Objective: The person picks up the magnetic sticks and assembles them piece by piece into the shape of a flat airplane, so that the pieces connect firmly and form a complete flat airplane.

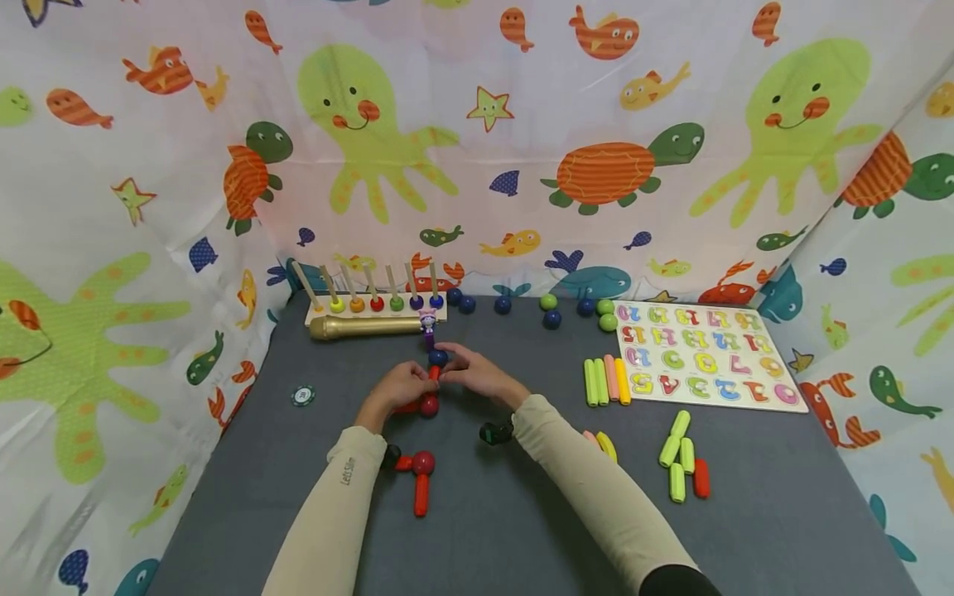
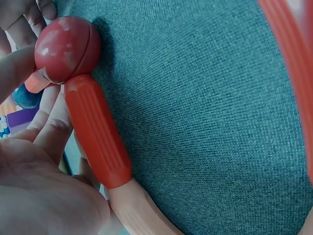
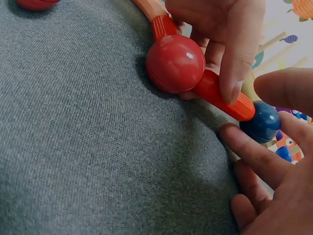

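A red magnetic rod (image 1: 434, 372) runs between a glossy red ball (image 3: 175, 63) and a dark blue ball (image 3: 260, 121). My left hand (image 1: 402, 386) pinches this rod between thumb and finger. Around the blue ball curve the thumb and fingers of my right hand (image 1: 477, 372), holding it at the rod's far end. From the red ball a second red rod (image 2: 98, 129) leads off, followed by a pale orange curved piece (image 2: 144, 210). Just beyond the blue ball is a small purple figure (image 1: 428, 323).
Nearer me lies another red ball (image 1: 422, 463) with red rods. Behind are a gold tube (image 1: 365, 326) and a peg board (image 1: 378, 314). Loose blue balls (image 1: 503, 305), a number board (image 1: 704, 356) and green rods (image 1: 596, 382) lie right; a poker chip (image 1: 303, 396) lies left.
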Tool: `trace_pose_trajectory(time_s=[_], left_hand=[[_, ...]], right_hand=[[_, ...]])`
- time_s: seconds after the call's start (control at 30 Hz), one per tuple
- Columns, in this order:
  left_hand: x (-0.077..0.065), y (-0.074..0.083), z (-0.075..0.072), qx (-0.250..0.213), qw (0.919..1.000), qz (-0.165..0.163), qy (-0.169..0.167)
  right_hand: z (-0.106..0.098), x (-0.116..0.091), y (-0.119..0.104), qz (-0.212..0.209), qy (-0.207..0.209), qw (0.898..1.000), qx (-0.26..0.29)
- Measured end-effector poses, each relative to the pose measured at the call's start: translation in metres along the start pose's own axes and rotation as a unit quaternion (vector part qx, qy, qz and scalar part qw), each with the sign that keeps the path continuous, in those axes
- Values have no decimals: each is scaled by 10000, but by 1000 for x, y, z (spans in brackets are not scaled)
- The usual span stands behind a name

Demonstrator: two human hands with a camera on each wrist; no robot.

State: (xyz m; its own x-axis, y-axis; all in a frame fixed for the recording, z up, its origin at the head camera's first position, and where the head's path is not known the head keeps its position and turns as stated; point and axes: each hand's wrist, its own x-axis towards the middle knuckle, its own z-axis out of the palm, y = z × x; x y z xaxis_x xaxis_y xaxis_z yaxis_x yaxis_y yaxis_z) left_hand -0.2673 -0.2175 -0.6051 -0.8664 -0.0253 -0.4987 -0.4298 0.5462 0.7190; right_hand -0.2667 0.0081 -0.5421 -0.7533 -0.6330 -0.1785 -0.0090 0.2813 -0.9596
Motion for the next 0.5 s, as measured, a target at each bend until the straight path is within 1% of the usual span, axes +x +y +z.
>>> trace_pose_trajectory(time_s=[0.07,0.2,0.23,0.27,0.43,0.5], left_hand=[[0,1,0,6,10000,39,-31],[-4,4,0,60,9998,163,-105],[-4,4,0,98,9996,260,-95],[-8,6,-1,175,9992,342,-89],[-50,34,-5,473,9976,500,-19],[-59,40,-6,482,9978,447,-19]], right_hand=[[-1,0,0,-6,-85,10000,47],[-2,-1,2,-22,-142,9999,78],[-3,-1,3,-25,-153,9999,62],[-3,-1,3,-38,-180,9998,53],[-2,-1,6,-121,-316,9994,-44],[-2,-2,5,-123,-323,9994,-48]])
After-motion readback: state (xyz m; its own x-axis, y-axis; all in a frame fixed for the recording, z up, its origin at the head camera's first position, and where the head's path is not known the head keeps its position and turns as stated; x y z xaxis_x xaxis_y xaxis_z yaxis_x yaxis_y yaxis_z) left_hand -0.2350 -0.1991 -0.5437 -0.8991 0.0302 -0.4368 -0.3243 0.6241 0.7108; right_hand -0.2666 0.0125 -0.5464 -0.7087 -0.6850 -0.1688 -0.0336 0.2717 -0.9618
